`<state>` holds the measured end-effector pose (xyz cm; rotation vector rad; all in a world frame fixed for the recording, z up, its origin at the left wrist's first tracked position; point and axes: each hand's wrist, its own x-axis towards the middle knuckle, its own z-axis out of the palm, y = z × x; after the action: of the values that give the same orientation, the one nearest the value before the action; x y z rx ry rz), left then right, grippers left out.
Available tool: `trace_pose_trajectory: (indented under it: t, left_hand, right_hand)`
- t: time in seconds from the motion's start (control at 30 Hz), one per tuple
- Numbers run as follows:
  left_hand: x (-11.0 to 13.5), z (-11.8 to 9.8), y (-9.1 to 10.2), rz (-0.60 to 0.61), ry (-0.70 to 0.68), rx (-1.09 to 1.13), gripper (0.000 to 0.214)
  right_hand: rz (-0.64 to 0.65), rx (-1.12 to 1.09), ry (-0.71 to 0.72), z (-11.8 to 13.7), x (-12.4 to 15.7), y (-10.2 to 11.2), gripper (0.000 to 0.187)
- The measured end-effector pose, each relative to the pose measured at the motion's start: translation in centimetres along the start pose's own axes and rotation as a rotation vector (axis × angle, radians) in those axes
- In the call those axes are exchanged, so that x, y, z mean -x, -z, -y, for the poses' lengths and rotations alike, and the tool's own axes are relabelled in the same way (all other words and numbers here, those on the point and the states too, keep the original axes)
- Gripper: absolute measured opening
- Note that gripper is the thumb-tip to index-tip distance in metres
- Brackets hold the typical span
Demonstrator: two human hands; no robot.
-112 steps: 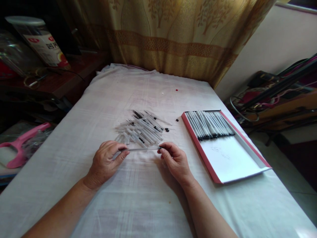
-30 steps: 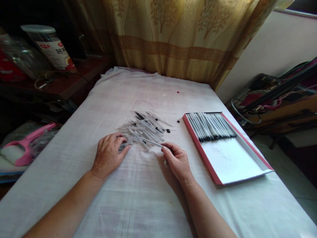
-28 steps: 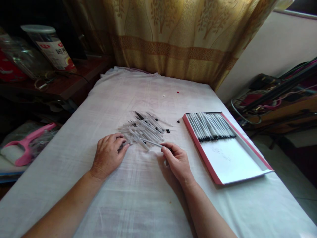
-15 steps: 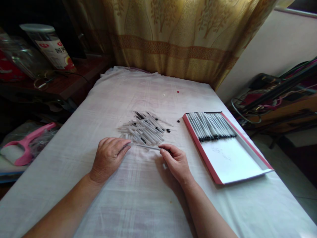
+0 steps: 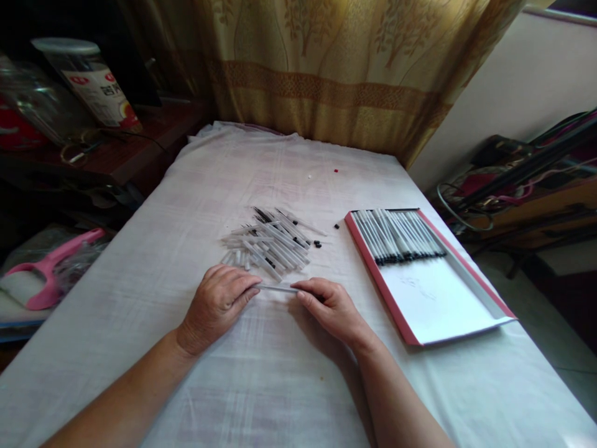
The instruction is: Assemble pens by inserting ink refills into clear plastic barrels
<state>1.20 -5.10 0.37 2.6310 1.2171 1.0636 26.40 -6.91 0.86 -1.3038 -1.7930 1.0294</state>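
Observation:
A slim, whitish translucent pen (image 5: 278, 288) lies level between my hands, just in front of a loose pile of pen parts. Its left end is pinched by my left hand (image 5: 224, 302), and my right hand (image 5: 329, 306) grips the other end between thumb and fingers. Clear pen barrels (image 5: 286, 246) make up most of the pile, with thin dark refills (image 5: 262, 216) at its far side. Short clear caps (image 5: 237, 257) lie at its near left. Small black plugs (image 5: 318, 244) sit just right of the pile. The pen's ends are hidden by my fingers.
To the right, an open red-edged box (image 5: 382, 292) holds a row of black-tipped pens (image 5: 401, 236). A white cloth (image 5: 233, 398) covers the table. Tiny red (image 5: 336, 170) and white bits lie farther back. A dark shelf with jars (image 5: 100, 93) stands left, near a pink-handled object (image 5: 46, 270).
My hands have come closer together and slightly nearer to me, with the pen still between them. My left hand has shifted right. The pile and the box look unchanged.

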Motion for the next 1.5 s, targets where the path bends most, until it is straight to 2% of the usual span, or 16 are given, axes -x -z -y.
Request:
trace_pose_trajectory:
  t: [0.17, 0.5, 0.67, 0.77, 0.83, 0.9, 1.03, 1.1, 1.13, 1.2, 1.27, 1.5]
  left_hand:
    - [-0.1, -0.2, -0.1, -0.017, -0.001, 0.075, 0.013]
    - [-0.1, -0.1, -0.3, -0.029, -0.047, 0.068, 0.011]
    - [-0.1, 0.1, -0.7, -0.017, -0.019, 0.048, 0.011]
    - [0.1, 0.4, -0.9, -0.023, 0.038, 0.001, 0.02]
    - [0.2, 0.7, -1.0, -0.044, 0.07, -0.038, 0.03]
    - [0.3, 1.1, -1.0, -0.069, 0.098, -0.062, 0.034]
    - [0.3, 1.5, -0.9, -0.09, 0.13, -0.074, 0.031]
    - [0.2, 1.6, -1.0, -0.094, 0.128, -0.073, 0.03]
    - [0.2, 1.6, -1.0, -0.096, 0.125, -0.072, 0.029]
    - [0.1, 1.6, -1.0, -0.102, 0.122, -0.07, 0.028]
    - [0.1, 1.6, -1.0, -0.108, 0.126, -0.069, 0.027]
    - [0.0, 1.7, -0.9, -0.11, 0.113, -0.057, 0.025]
  right_hand:
    - [0.009, 0.034, 0.03, -0.2, 0.0, -0.2, 0.022]
    - [0.009, 0.075, 0.078, -0.1, -0.2, -0.3, 0.021]
    - [-0.003, 0.115, 0.033, 0.5, -0.2, -0.6, 0.021]
    - [-0.059, 0.181, -0.022, 1.1, -0.4, -0.3, 0.023]
    - [-0.164, 0.211, -0.032, 1.1, -0.6, 1.1, 0.022]
    - [-0.35, 0.217, -0.038, 0.3, -0.9, 3.8, 0.024]
    - [-0.839, 0.35, -0.127, -3.6, -1.5, 12.3, 0.034]
    - [-1.044, 0.419, -0.274, -6.1, -1.8, 16.4, 0.037]
    - [-1.101, 0.435, -0.38, -7.3, -1.9, 18.0, 0.037]
    - [-1.123, 0.473, -0.545, -9.3, -2.2, 20.0, 0.033]
    - [-1.075, 0.528, -0.638, -10.5, -2.4, 20.6, 0.031]
    - [-0.952, 0.638, -0.666, -10.9, -3.1, 19.0, 0.033]
